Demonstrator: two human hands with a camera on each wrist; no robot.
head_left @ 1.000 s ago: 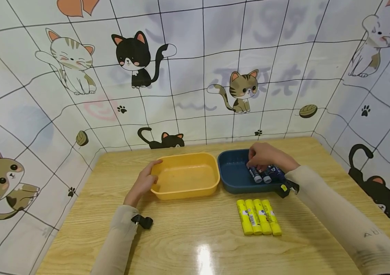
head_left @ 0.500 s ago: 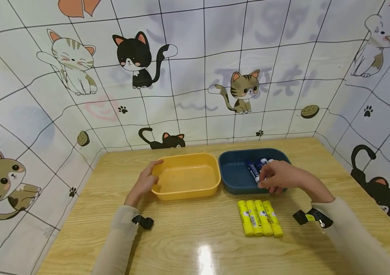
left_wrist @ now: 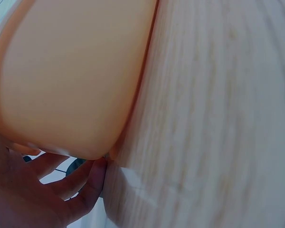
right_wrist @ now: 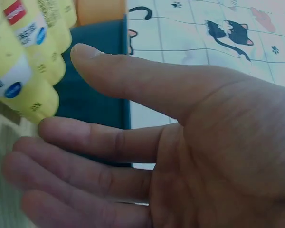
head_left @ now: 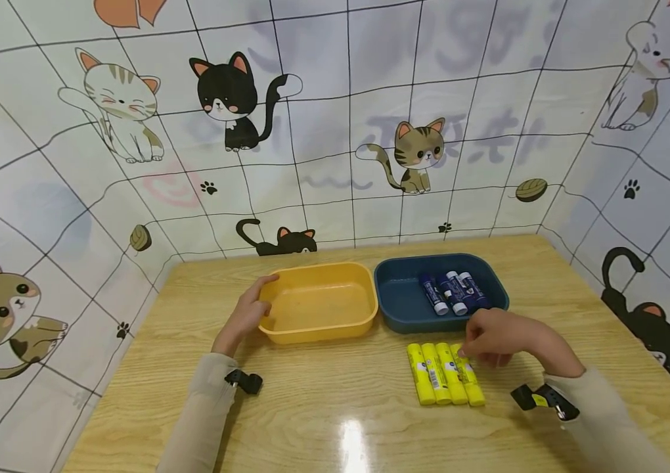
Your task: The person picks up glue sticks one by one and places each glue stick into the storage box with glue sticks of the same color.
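Observation:
My left hand [head_left: 246, 316] holds the left end of a yellow plastic tray [head_left: 317, 334], its thumb at the rim and its fingers against the outer wall [left_wrist: 76, 95]. My right hand [head_left: 506, 336] hovers beside the right end of a row of yellow glue sticks [head_left: 444, 374] on the table. In the right wrist view, the thumb [right_wrist: 133, 78] and fingers stand apart with nothing between them, close to the yellow sticks [right_wrist: 42, 66]. Several dark blue glue sticks [head_left: 452, 293] with pale ends lie side by side in the blue tray [head_left: 397, 315].
The two trays stand side by side towards the back of the wooden table [head_left: 299, 407]. Behind and at both sides hangs a white gridded cloth [head_left: 323, 184] printed with cartoon cats.
My right hand has let go of the dark blue glue sticks, left the blue tray and come towards me to the yellow glue sticks. The left hand stays on the yellow tray.

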